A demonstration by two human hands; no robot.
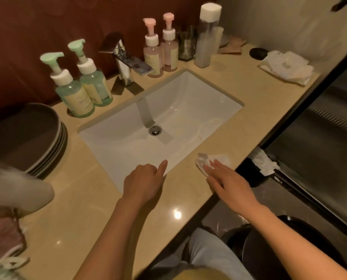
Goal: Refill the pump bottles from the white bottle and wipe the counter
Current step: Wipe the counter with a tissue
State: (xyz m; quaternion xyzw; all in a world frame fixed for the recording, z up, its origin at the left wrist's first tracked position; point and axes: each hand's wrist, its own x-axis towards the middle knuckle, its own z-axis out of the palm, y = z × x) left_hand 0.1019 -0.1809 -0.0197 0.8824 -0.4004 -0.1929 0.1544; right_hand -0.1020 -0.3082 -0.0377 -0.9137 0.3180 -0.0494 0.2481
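Observation:
Two green pump bottles (pixel 81 85) stand left of the faucet and two pink pump bottles (pixel 160 49) stand right of it. The tall white bottle (pixel 207 35) is upright behind the sink's far right corner. A crumpled white tissue (pixel 211 161) lies on the beige counter (pixel 249 126) by the sink's near right corner. My right hand (pixel 229 184) is flat with spread fingers, its fingertips touching the tissue. My left hand (pixel 146 182) rests at the sink's front rim, curled with the index finger pointing out, holding nothing.
The white sink (pixel 188 93) fills the middle, with a chrome faucet (pixel 126 61) behind it. Stacked dark plates (pixel 47 142) sit at left. Packets (pixel 287 67) and a black disc (pixel 258 52) lie at the far right. A bin with tissue (pixel 265 164) stands below the counter edge.

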